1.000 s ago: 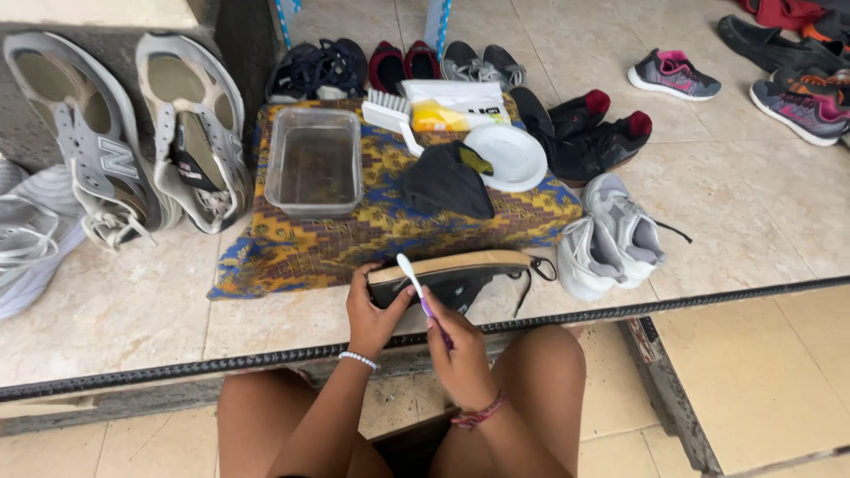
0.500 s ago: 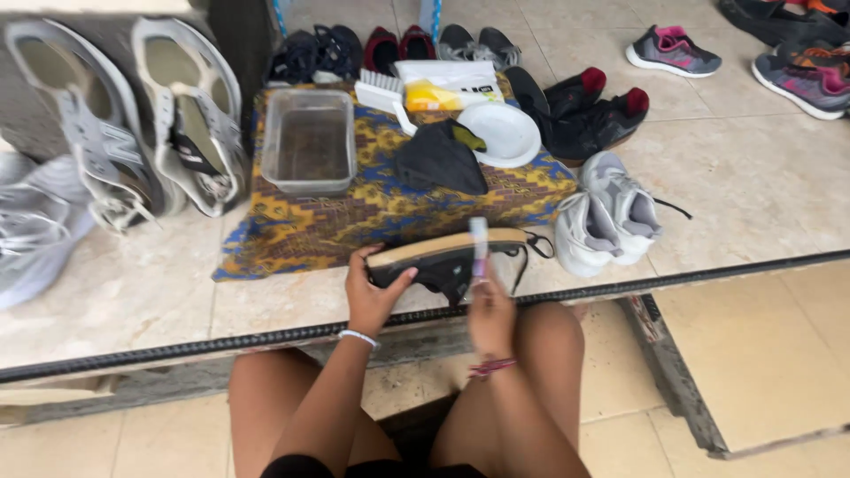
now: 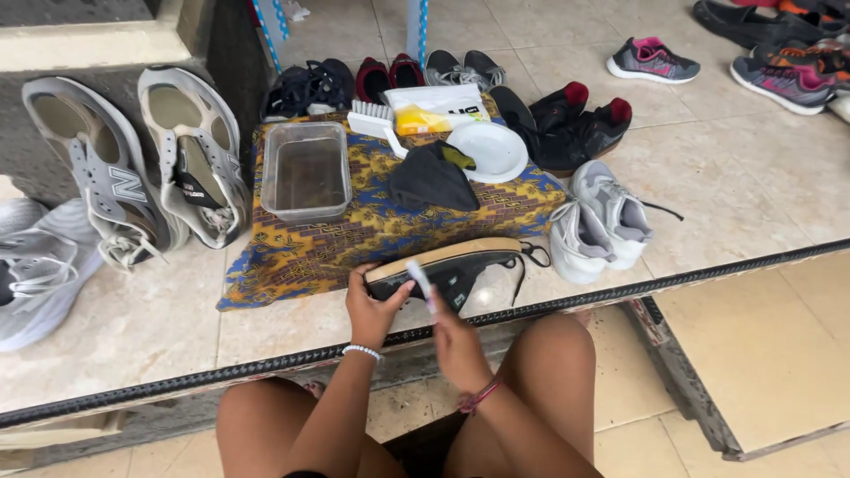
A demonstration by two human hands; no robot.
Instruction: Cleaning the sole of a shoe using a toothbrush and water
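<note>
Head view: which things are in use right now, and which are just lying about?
In use: black shoe gripped by left hand; small brush in right hand.
Lying about: clear tub, white bowl, dark cloth, grey sneakers.

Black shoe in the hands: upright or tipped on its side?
Tipped on its side. The black shoe shows its tan sole edge facing up, laces trailing right; the left hand grips its heel end, the right hand holds a small brush.

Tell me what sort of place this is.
Likely a shoe-cleaning spot on a tiled porch: many shoes around a patterned cloth, a water tub, and a scrub brush.
</note>
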